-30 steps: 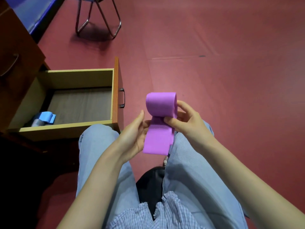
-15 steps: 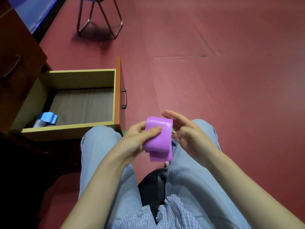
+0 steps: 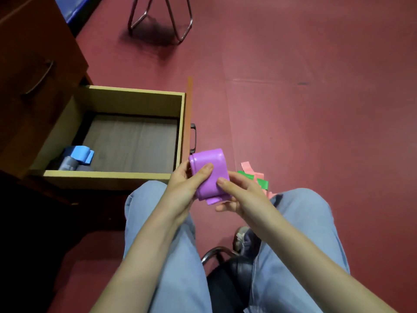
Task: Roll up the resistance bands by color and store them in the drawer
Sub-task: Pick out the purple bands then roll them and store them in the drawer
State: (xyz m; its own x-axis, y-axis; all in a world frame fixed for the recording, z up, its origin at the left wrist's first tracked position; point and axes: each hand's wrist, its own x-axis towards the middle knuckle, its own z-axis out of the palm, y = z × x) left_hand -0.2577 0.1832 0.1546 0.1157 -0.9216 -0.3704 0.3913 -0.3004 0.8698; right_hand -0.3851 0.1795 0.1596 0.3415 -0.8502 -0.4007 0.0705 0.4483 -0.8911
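In the head view, the purple band [image 3: 208, 175] is almost fully wound into a flattened roll, held just right of the near right corner of the drawer [image 3: 108, 176]; a short tail end sticks out at its lower edge. The left hand [image 3: 185, 188] grips the roll, thumb across its front and fingers behind it; the right hand [image 3: 243, 195] pinches the lower right edge by the tail, thumb on top and fingers beneath.

I judge the step in hand to be finishing the purple roll. The next move calls for laying that tail flat while keeping pressure on, so the coil does not spring loose, then carrying it left over the drawer's front wall.

The drawer stands pulled out of the cabinet [image 3: 33, 53] at the left. In its near left corner lie a blue roll [image 3: 79, 153] and a grey roll [image 3: 68, 163], touching, the blue one on the far side; the drawer's dark bottom shows to their right.

On the floor [image 3: 316, 132] just right of the hands, a green band [image 3: 262, 182] and a pink band [image 3: 248, 167] lie unrolled and overlapping, partly hidden by the right hand; these look yet to be rolled.
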